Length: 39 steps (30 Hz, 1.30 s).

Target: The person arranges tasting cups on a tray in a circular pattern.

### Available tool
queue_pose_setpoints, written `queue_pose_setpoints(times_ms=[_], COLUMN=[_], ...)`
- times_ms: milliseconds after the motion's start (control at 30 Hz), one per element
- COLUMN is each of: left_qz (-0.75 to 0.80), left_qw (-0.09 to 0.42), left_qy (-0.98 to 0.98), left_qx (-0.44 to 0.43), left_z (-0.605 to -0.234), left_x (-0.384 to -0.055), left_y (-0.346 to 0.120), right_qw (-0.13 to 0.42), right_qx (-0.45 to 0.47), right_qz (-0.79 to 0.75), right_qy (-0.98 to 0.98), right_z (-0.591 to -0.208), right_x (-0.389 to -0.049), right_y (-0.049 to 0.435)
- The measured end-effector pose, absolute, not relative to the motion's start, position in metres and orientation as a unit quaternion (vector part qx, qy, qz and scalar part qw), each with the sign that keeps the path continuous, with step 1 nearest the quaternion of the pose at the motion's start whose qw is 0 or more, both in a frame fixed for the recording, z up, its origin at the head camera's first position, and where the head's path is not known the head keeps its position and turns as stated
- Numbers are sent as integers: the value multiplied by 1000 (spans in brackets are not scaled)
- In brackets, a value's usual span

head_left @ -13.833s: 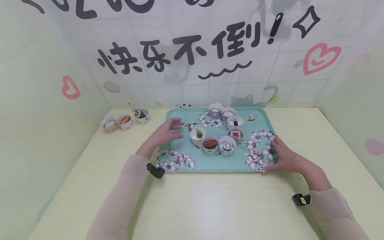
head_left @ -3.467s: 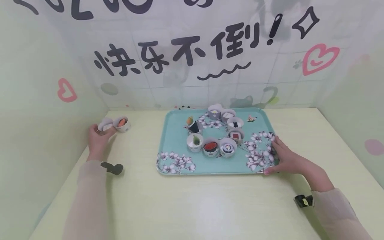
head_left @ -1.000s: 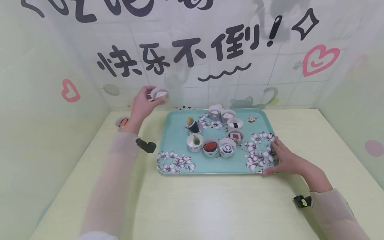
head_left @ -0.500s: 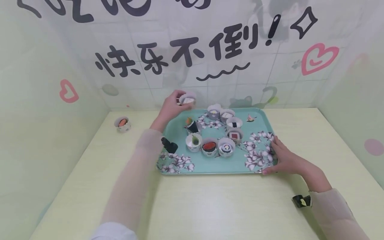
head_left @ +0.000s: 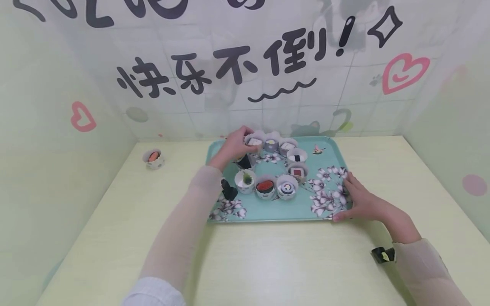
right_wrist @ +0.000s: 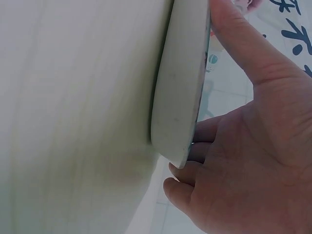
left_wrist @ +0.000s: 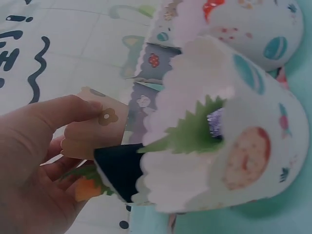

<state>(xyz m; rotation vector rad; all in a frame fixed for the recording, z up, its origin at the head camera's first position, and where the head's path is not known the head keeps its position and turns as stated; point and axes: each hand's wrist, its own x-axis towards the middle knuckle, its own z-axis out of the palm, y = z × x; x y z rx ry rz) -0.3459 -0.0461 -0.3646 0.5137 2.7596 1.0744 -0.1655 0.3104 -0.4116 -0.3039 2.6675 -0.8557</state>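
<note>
At the back left of the teal flowered tray (head_left: pixel 291 212), my left hand (head_left: pixel 236 145) pinches a paper cup (head_left: pixel 255 139) with a white sushi piece in it. The left wrist view shows my thumb on this tan cup's (left_wrist: pixel 92 131) side. Just nearer is the cone hand roll (head_left: pixel 245 162), partly covered by my left hand. A cup with a green leaf (head_left: pixel 245 182), one with red roe (head_left: pixel 265 188) and one with a round roll (head_left: pixel 287 187) line the near side. My right hand (head_left: pixel 365 204) grips the tray's right front corner, thumb at the front rim and fingers along the side.
Several more sushi cups (head_left: pixel 297 158) curve round the tray's back and right, closing a ring with the others. One cup with an orange-topped piece (head_left: pixel 154 158) stands on the table at the far left. A printed wall cloth (head_left: pixel 229 106) hangs behind the table.
My left hand has carried the white sushi cup from the far left of the table to the tray's back left. The hand roll cup came onto the tray earlier. My right hand stays put.
</note>
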Motion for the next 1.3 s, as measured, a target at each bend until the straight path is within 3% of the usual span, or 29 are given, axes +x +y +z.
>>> queue_pose_setpoints(times_ms=[667,967,1300], left_qz=[343,379,312], left_qw=[75,23,116], left_qy=[921,918,937], left_qx=[166,113,105], left_z=[-362,-366,-374], left_x=[-337,-348,-350], left_y=[-65,-68,-68], right_qw=[160,160,152], right_qx=[-105,-104,-109], right_qz=[-296,-301,-299], right_qy=[936,934,936], right_z=[-413,-413,-414], right_x=[-166,-164,-163], right_y=[310,310,311])
